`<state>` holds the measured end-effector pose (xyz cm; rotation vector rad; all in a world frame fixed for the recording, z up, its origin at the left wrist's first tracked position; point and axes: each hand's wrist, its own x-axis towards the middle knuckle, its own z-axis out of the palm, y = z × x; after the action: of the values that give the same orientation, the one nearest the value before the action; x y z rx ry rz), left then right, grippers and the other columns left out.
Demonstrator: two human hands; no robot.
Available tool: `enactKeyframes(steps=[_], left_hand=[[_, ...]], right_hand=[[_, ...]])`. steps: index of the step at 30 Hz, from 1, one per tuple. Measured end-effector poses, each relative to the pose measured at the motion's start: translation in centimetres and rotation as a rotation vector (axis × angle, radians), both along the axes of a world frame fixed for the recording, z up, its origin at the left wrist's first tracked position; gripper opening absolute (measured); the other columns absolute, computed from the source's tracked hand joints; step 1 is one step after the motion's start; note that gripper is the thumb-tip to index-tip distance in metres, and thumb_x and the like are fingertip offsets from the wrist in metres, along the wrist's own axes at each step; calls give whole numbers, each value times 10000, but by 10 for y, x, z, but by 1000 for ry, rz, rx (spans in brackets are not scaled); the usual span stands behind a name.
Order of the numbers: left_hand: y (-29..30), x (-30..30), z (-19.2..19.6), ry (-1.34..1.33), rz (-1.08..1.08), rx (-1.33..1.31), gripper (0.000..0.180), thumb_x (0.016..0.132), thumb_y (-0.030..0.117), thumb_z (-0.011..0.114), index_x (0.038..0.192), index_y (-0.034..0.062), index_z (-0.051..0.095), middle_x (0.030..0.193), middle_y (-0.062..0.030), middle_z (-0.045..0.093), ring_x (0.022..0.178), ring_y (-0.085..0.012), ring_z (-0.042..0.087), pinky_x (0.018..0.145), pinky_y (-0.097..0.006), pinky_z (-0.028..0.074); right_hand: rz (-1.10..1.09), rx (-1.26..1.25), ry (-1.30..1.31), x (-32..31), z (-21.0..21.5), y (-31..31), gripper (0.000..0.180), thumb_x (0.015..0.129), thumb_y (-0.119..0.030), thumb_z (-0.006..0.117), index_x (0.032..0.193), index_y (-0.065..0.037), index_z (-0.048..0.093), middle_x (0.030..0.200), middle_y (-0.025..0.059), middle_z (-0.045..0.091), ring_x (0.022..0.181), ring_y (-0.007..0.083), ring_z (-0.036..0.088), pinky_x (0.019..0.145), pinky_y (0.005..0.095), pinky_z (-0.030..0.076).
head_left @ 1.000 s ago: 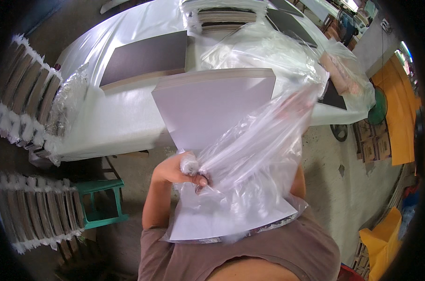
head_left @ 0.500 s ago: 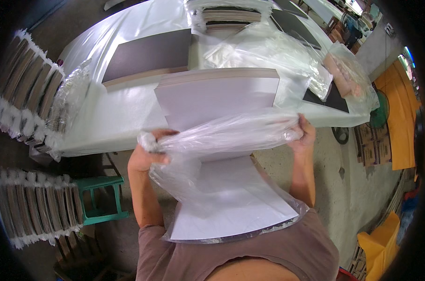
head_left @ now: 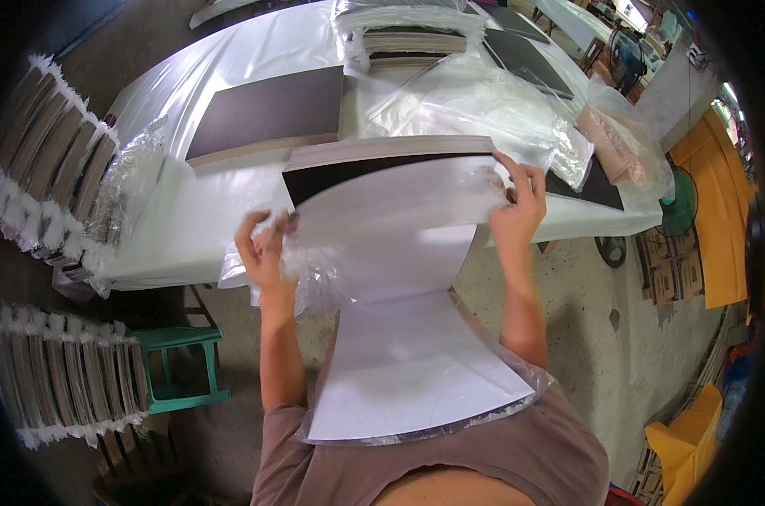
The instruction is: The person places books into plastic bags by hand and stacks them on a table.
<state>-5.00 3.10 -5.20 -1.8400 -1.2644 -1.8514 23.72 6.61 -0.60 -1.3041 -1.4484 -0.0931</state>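
My right hand [head_left: 519,198] pinches the upper right corner of a white sheet [head_left: 391,202], which bows upward and is smeared by motion. At the sheet's left edge my left hand [head_left: 266,253] has its fingers curled, thumb and fingertips against the sheet. Just behind the sheet, at the table's near edge, stands a thick paper stack [head_left: 391,150], with a black surface showing below its top edge. Crumpled clear plastic [head_left: 319,278] hangs beside my left wrist. Against my lap lies a white sheet with clear plastic [head_left: 416,363] around its lower edge.
The table [head_left: 146,244] has a white cover. On it lie a black-topped stack [head_left: 269,110], a pile of clear bags [head_left: 475,97] and a wrapped bundle [head_left: 619,139]. Wrapped stacks [head_left: 70,371] and a green stool [head_left: 184,367] stand left. A fan [head_left: 679,202] is at right.
The gathered clear plastic has left my right hand and now hangs by my left wrist. Both hands have risen to the white sheet, and a black surface now shows on the stack.
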Motion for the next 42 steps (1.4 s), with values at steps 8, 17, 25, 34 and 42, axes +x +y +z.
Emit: enactKeyframes(steps=[8,17,25,34,42], left_hand=[[-19,-31,57,-319,-510,-812,198,658,75,591,831,-6,541,744,-36,527,671,-128,494,606,-234,400],[13,-20,31,-906,-730,-1421,245,750,154,573,962,33,555,785,-18,543,701,-102,496,568,-217,382],[-28,-45,-99,-838,-704,-1600,322,697,17,521,1018,-8,522,891,-83,560,761,-161,541,660,-270,454],[-66,-45,-84,-901,-865,-1487,739,748,664,341,980,-7,547,893,-107,571,759,-166,523,662,-273,431],[-94,-34,-14,-147,-1066,-1663,371,678,311,687,876,36,535,762,-18,511,732,-141,489,644,-268,401]], right_hand=[[149,9,52,11,0,-30,303,560,155,468,775,-23,586,775,48,560,594,118,485,524,199,388],[962,-632,1224,41,9,-47,601,643,-137,677,1163,-11,404,1165,45,452,884,119,483,752,259,398],[684,-1002,1552,84,-188,-79,498,722,-115,595,1175,-52,398,1092,76,510,985,203,481,842,394,365],[1018,-604,1837,92,-228,-109,342,818,-142,481,1148,-56,448,1090,87,520,986,231,487,882,346,373],[1002,-1193,602,95,-146,-95,374,745,-167,616,1068,-24,492,991,48,532,889,157,509,809,294,399]])
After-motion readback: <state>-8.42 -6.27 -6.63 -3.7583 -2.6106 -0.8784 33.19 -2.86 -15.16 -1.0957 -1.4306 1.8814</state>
